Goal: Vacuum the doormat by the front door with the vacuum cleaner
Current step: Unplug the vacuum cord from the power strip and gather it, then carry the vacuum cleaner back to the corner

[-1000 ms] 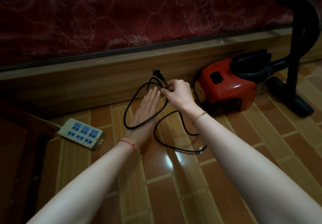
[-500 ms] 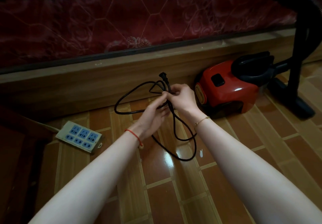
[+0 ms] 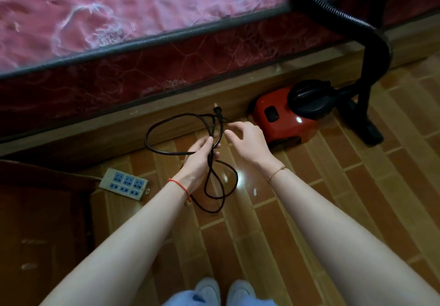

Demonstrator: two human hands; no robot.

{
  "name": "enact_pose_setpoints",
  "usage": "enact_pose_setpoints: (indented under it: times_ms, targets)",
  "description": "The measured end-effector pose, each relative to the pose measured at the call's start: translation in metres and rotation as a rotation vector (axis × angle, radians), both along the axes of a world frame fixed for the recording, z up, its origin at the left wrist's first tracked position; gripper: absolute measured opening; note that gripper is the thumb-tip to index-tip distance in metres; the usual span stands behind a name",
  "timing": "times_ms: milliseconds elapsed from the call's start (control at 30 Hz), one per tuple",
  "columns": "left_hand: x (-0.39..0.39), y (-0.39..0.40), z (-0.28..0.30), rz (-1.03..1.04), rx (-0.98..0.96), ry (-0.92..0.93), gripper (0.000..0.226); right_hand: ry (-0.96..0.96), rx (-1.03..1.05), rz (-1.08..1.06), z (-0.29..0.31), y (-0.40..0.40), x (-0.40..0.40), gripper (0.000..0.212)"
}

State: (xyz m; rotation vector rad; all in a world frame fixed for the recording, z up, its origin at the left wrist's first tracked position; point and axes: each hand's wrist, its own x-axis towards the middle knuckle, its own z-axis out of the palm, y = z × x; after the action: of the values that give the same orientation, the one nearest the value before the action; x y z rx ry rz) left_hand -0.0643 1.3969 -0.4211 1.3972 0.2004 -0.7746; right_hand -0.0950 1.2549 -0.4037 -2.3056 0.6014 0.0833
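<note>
A red canister vacuum cleaner (image 3: 283, 119) sits on the floor against the bed base, its black ribbed hose (image 3: 333, 12) rising to the upper right and its black tube and floor nozzle (image 3: 370, 131) standing to the right. My left hand (image 3: 200, 155) grips the gathered loops of the black power cord (image 3: 152, 143). The cord's plug (image 3: 217, 111) sticks up above the hand. My right hand (image 3: 247, 139) hovers just right of the cord with fingers loosely spread, holding nothing. No doormat is in view.
A white power strip (image 3: 125, 184) with blue sockets lies on the tiled floor at the left. A bed with a red patterned mattress (image 3: 119, 19) and wooden base (image 3: 95, 134) runs across the back. A dark brown piece of furniture (image 3: 35, 222) fills the lower left.
My right hand has let go of the cord and drawn slightly right. My left hand has closed on the cord loops. The view has risen and tilted down, showing my feet.
</note>
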Motion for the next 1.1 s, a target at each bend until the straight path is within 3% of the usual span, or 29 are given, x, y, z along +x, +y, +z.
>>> enact_pose_setpoints:
  times_ms: [367,567,833,1100]
  targets:
    - [-0.003,-0.005,0.171,0.013,0.167,0.019,0.018,0.052,-0.002,0.008,0.172,-0.016,-0.013,0.041]
    - [0.001,-0.022,0.233,-0.094,0.225,-0.016,0.027,0.06,-0.03,0.005,0.246,-0.045,-0.016,0.043]
    - [0.006,-0.076,0.261,-0.22,0.293,-0.11,0.031,0.05,-0.086,-0.02,0.285,-0.12,-0.02,0.044]
    - [0.015,-0.155,0.236,-0.247,0.499,-0.164,0.036,0.01,-0.135,0.013,0.276,-0.233,-0.002,0.047]
